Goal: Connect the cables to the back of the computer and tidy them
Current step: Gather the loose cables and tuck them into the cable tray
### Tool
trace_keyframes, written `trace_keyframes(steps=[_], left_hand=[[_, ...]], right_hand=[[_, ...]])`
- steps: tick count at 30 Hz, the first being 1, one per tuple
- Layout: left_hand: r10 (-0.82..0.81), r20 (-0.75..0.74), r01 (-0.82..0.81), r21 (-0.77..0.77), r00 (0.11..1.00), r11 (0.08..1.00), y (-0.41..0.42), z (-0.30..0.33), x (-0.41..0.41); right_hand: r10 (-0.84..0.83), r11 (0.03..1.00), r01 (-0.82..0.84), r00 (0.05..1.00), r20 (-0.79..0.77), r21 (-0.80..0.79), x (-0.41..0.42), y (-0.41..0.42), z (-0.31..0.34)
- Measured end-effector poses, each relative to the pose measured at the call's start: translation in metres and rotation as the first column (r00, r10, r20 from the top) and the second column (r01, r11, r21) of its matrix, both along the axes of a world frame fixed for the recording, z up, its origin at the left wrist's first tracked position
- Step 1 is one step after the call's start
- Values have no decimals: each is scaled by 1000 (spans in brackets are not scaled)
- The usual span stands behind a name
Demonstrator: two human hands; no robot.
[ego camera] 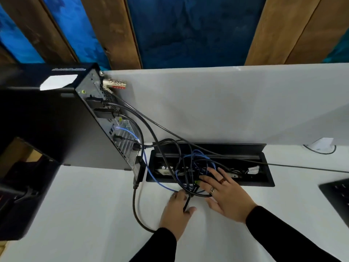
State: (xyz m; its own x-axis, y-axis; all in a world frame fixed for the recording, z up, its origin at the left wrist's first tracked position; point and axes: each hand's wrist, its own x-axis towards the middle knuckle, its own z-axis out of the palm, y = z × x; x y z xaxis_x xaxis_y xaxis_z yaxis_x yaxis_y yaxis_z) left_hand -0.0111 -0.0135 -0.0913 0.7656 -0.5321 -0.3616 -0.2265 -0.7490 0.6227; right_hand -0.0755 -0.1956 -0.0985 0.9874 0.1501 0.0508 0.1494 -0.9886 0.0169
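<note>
Head view, lower centre: left hand (176,209) pinches a thin black cable (187,202) (likely gathering slack). Right hand (225,195), fingers spread flat, presses tangled black and blue cables (196,167) into the black recessed desk tray (268,181).

Keyboard (338,195): at 3 o'clock, cut off by the right edge; only a dark corner shows.
Monitor (20,186): at 9 o'clock, cut off by the left edge, blurred.
Computer (62,125) label: white sticker, print too small to read.
Cable box (209,183) sockets: mostly hidden under tangled cables (196,163).
Left hand (176,209) fingers: tips hidden behind black cable.
</note>
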Motion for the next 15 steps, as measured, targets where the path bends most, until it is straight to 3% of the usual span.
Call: trace_keyframes(steps=[6,11,13,15], left_hand=[[43,110,-36,-64,993,997,-20,-3,21],[-20,157,16,27,987,1000,-37,-3,44],[-49,176,42,45,983,998,-40,-5,52],[-76,199,61,81,977,995,-42,-6,59]], right_hand=[[-41,999,40,998,53,27,20,-13,-9],[-119,990,118,993,12,77,36,-20,-14],[-123,973,137,989,-81,185,46,-22,-11],[-135,876,213,970,-204,433,52,-26,-9]])
